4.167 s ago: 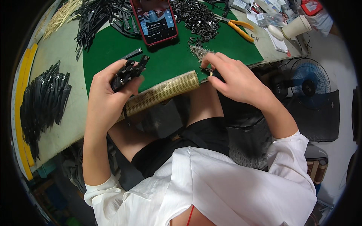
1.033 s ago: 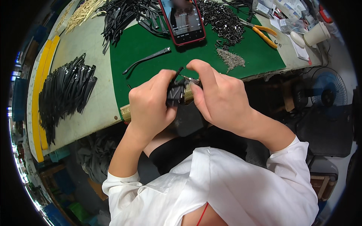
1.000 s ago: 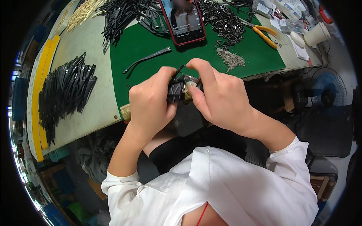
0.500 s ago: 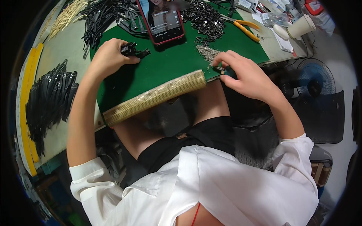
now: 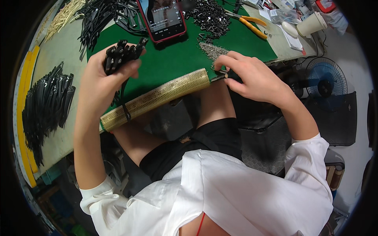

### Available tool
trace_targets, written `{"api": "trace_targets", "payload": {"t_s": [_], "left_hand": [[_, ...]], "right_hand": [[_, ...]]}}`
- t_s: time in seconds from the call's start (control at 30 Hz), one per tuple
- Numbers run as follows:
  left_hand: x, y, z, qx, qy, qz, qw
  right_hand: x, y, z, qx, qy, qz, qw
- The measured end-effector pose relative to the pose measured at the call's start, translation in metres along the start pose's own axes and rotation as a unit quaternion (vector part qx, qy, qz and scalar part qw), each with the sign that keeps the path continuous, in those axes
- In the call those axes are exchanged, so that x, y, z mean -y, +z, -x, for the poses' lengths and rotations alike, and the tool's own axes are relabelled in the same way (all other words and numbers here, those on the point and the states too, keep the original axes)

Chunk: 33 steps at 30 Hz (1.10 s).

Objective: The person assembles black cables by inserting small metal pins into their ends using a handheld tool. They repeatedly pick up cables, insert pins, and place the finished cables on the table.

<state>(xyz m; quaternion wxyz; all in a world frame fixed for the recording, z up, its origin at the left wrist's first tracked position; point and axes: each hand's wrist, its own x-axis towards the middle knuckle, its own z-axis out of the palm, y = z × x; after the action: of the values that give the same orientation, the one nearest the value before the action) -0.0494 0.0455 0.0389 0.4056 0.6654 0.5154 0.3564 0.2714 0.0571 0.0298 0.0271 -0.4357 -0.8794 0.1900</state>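
Along the near edge of the table (image 5: 59, 145), above your lap, a gold mesh roll (image 5: 157, 94) lies on the front of the green mat (image 5: 169, 61). Your left hand (image 5: 98, 78) is raised over the left part of the mat, its fingers and thumb closed around a bunch (image 5: 123, 54) of black strips; the tips project above the grip, and strip ends hang toward the roll. Your right hand (image 5: 256, 78) is at the roll's right end, thumb and fingers pinching a dark tool (image 5: 233, 75), its metal part near that end.

Just beyond your right fingers, grey bits (image 5: 212, 50) are spread on the mat. To your left, a stack (image 5: 47, 110) of black strips lies on the table beside a yellow bar (image 5: 26, 118). Farther back, a lit phone (image 5: 163, 19) lies between loose black strips (image 5: 108, 19) and a heap (image 5: 212, 23) of small black parts. Orange-handled pliers (image 5: 252, 26) and a pale cup (image 5: 312, 24) are at back right. Beyond the table's right side are a blue-bladed fan (image 5: 325, 82), a black chair (image 5: 332, 122) and a pale floor (image 5: 348, 165).
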Motion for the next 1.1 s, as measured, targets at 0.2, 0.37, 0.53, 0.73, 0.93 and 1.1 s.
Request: {"api": "trace_targets", "payload": {"t_s": [0.2,0.37,0.53,0.73,0.93,1.1], "left_hand": [[0.0,0.013,0.017,-0.022,-0.001,0.039,0.999],[0.011,0.019,0.022,-0.051,0.022,0.069,0.996],[0.014,0.024,0.026,-0.071,0.038,0.061,0.995],[0.011,0.039,0.034,-0.129,0.099,0.095,0.982],[0.002,0.052,0.036,-0.181,0.14,0.021,0.973],[0.004,0.06,0.036,-0.214,0.222,0.005,0.951]], "right_hand": [[-0.001,0.002,-0.001,-0.022,-0.003,-0.01,1.0],[0.004,0.003,-0.007,-0.009,0.015,0.001,1.0],[0.006,0.005,-0.012,-0.014,0.011,0.01,1.0],[0.014,0.003,-0.017,-0.009,0.015,0.039,0.999],[0.019,0.005,-0.021,-0.071,-0.044,-0.169,0.982],[0.083,-0.01,-0.009,0.014,0.019,-0.621,0.784]]}}
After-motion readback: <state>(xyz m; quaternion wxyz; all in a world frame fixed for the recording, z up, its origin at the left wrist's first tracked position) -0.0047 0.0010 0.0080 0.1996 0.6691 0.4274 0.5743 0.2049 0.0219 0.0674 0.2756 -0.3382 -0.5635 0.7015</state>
